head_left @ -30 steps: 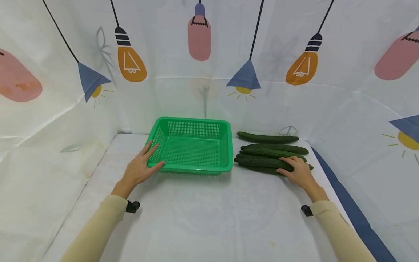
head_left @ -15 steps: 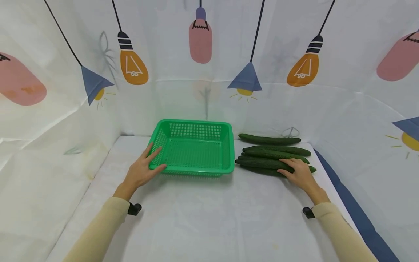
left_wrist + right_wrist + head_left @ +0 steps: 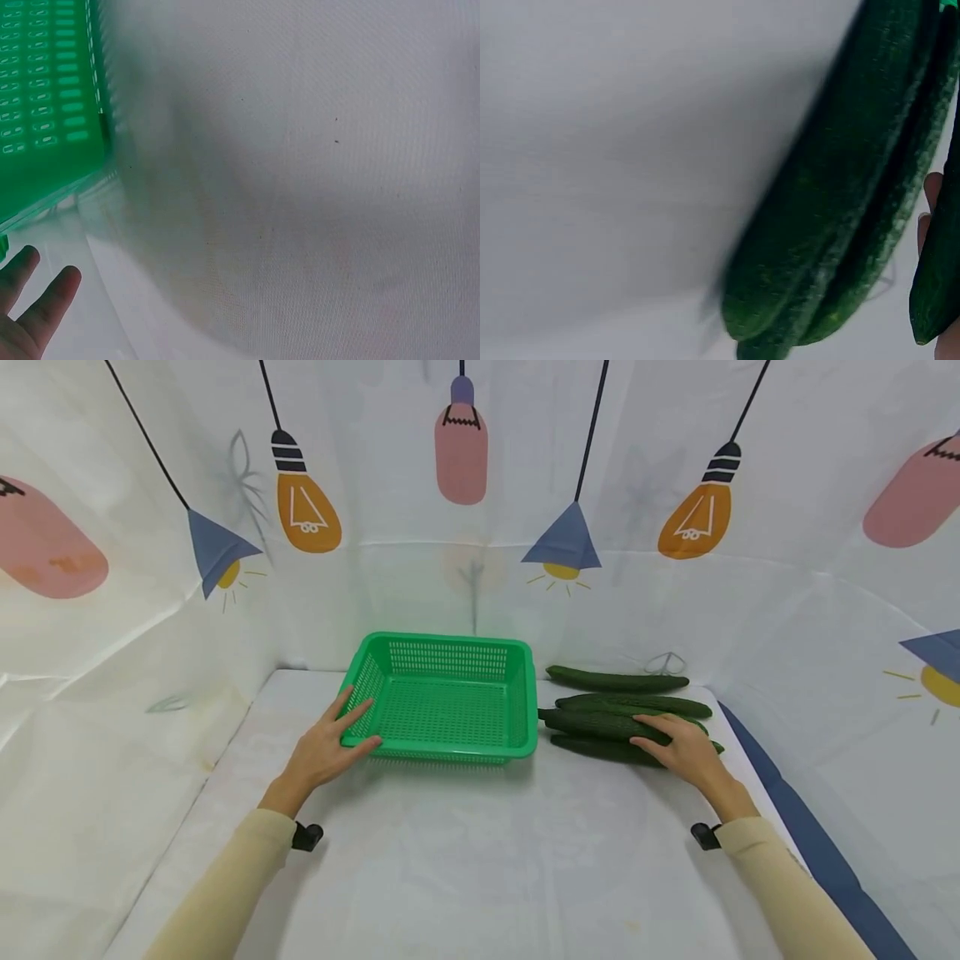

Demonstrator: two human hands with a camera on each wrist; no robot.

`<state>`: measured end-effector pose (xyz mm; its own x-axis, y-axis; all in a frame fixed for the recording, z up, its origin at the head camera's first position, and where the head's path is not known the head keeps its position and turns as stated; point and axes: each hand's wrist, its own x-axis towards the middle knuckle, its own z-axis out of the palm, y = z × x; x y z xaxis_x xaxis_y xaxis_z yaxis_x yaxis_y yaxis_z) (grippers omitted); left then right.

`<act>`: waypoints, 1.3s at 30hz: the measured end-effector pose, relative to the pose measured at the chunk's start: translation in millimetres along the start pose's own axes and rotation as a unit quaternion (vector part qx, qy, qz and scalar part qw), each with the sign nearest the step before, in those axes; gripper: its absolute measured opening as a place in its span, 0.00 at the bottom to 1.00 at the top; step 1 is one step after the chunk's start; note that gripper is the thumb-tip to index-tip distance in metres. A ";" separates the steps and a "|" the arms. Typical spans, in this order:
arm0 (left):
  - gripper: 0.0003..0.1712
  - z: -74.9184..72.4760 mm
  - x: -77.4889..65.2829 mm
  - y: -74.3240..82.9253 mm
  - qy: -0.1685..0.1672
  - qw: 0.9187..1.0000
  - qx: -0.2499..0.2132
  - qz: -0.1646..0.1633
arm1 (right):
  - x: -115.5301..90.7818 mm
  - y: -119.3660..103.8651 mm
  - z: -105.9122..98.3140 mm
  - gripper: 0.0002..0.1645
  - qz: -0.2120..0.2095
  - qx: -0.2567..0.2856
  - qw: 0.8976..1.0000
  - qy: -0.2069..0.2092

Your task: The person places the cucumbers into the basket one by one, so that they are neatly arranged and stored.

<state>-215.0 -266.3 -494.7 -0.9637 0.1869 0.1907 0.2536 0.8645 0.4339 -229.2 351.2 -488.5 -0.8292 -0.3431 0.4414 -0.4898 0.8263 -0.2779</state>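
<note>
In the head view my right hand point(image 3: 688, 753) grips one dark green cucumber point(image 3: 588, 723) near its right end, thumb on the near side. This cucumber overlaps the others, and its left tip points at the basket. The right wrist view shows the held cucumber point(image 3: 937, 285) at the right edge, apart from several lying cucumbers point(image 3: 817, 195). My left hand point(image 3: 318, 753) rests at the front left corner of a green plastic basket point(image 3: 442, 750), with its fingers spread and fairly straight. Inside, the basket holds nothing. Two left fingertips point(image 3: 52, 300) show below the basket in the left wrist view.
A single cucumber point(image 3: 617, 680) lies at the back of the white table point(image 3: 480, 852); another cucumber point(image 3: 603, 750) lies nearest the front. Printed white sheeting point(image 3: 420, 585) hangs behind and at the sides. A blue strip point(image 3: 795, 818) runs along the right edge.
My right hand has lifted the cucumber slightly off the pile and moved it a little back, exposing the front cucumber. My left hand stays at the basket.
</note>
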 end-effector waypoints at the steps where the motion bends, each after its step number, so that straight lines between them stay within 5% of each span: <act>1: 0.46 -0.2 0.3 0.0 0.001 1.000 0.001 0.000 | 2.9 -1.6 -2.5 0.30 -0.002 -0.001 1.000 0.001; 19: 0.44 -1.1 1.5 0.2 0.010 1.000 0.003 0.009 | 23.0 -5.6 -33.1 0.30 0.031 -0.016 0.999 -0.036; 39: 0.43 -0.6 -1.5 2.3 0.018 1.000 -0.002 0.015 | 36.5 -10.3 -45.6 0.29 0.013 -0.025 1.000 0.008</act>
<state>-212.9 -264.9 -493.5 -0.9518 0.1960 0.2358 0.2832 0.8570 0.4306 -242.2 350.4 -430.6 -0.8372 -0.3140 0.4479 -0.4532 0.8566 -0.2466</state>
